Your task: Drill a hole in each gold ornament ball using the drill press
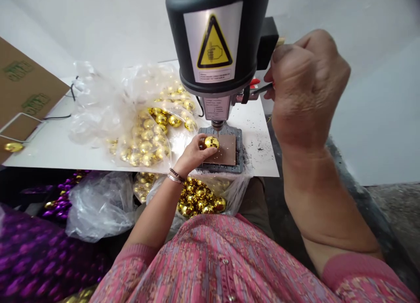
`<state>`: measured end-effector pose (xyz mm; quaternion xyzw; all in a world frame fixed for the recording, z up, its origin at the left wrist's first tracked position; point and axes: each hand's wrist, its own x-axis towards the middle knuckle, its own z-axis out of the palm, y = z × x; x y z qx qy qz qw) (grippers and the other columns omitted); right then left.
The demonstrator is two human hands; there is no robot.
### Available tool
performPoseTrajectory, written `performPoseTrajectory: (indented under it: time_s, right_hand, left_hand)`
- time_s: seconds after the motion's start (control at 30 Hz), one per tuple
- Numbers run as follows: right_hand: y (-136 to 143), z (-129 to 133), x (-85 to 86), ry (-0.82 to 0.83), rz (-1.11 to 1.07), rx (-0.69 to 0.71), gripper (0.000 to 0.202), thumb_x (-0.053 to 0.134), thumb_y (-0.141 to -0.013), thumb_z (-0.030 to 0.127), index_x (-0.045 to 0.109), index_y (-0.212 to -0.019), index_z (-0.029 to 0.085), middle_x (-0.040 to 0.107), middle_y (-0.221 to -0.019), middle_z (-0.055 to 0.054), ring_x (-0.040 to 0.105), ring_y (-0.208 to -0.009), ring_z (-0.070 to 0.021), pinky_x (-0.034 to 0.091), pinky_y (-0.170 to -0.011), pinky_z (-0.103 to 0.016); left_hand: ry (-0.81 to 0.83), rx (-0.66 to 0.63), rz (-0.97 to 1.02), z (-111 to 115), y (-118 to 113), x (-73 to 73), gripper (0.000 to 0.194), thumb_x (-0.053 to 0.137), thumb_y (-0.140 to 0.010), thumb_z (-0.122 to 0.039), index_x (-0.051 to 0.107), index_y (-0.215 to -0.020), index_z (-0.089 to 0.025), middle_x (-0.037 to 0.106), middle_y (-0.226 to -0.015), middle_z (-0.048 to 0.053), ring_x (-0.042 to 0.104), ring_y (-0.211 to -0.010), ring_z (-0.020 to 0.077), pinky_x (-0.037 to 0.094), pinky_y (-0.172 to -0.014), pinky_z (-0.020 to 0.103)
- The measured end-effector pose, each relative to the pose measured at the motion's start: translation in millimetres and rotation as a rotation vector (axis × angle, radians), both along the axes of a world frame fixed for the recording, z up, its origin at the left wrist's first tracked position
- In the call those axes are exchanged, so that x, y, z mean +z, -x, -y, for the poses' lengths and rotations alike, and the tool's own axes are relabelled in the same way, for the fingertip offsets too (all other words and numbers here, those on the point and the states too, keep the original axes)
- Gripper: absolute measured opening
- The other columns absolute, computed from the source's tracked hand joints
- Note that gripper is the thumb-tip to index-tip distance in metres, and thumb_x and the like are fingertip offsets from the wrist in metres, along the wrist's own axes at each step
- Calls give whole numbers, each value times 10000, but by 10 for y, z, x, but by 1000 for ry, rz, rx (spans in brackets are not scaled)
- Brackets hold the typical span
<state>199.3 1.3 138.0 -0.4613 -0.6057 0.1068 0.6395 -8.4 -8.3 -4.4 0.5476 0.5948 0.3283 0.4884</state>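
My left hand grips a shiny gold mirror-tiled ball between thumb and fingers. The ball is over a brown board on the grey base of a bench drill press. The drill's chuck points down just above and to the right of the ball; whether the bit touches it I cannot tell. My right hand is raised beside the drill head, its fingers closed round the feed lever, much of which is hidden by the hand.
Left of the drill, a clear plastic bag of gold balls lies on the white table. Below the table edge hangs another bag with gold balls. Purple balls are at lower left, a cardboard box at far left. Dark shavings lie right of the base.
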Motion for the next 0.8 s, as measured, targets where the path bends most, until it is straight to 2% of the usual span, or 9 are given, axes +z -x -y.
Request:
performPoseTrajectory:
  time_s: [0.2,0.33,0.47,0.6,0.73,0.8]
  right_hand:
    - [30,47,11,-33,-42,90,309,537,-1011,278,403,-745,196,418,-637,62,474,-554,-30,409,-618,-186]
    - [25,68,8,-19,-39,96,308,553,-994,264,394,-739,197,415,-642,60,494,-573,-32,430,-627,-189]
    - [10,75,-4,-55,-42,122,300,516,-994,323,361,-764,210,414,-644,65,493,-580,-35,420,-642,-195]
    - [16,94,-53,-47,-64,122,287,495,-949,418,393,-770,218,458,-630,62,493,-592,-49,421,-663,-219]
    - [0,174,-169,-95,6,-11,250,556,-933,374,459,-783,200,529,-679,45,492,-640,-49,410,-639,-208]
    - [-25,234,-265,-131,75,-27,210,577,-922,304,487,-773,186,516,-680,51,458,-636,-33,389,-617,-182]
  left_hand:
    - [-56,-23,-233,-59,-118,46,459,867,-800,-280,711,-1221,-186,793,-1074,37,714,-927,180,578,-857,306]
    - [-91,-90,-311,-100,-166,77,551,886,-775,-257,723,-1297,-180,805,-1085,40,723,-928,188,600,-904,322]
    - [-75,-130,-265,-144,-208,66,673,894,-764,-220,702,-1405,-154,809,-1185,68,742,-988,196,614,-965,335]
    - [-31,-122,-180,-157,-210,17,727,912,-756,-209,690,-1445,-140,821,-1182,78,750,-941,186,629,-917,330]
    - [-22,-107,-138,-153,-215,-24,738,919,-740,-195,699,-1441,-128,831,-1160,71,755,-949,188,628,-923,327]
    - [-22,-100,-122,-151,-222,-38,742,916,-738,-187,700,-1445,-122,833,-1167,72,759,-974,191,622,-956,331]
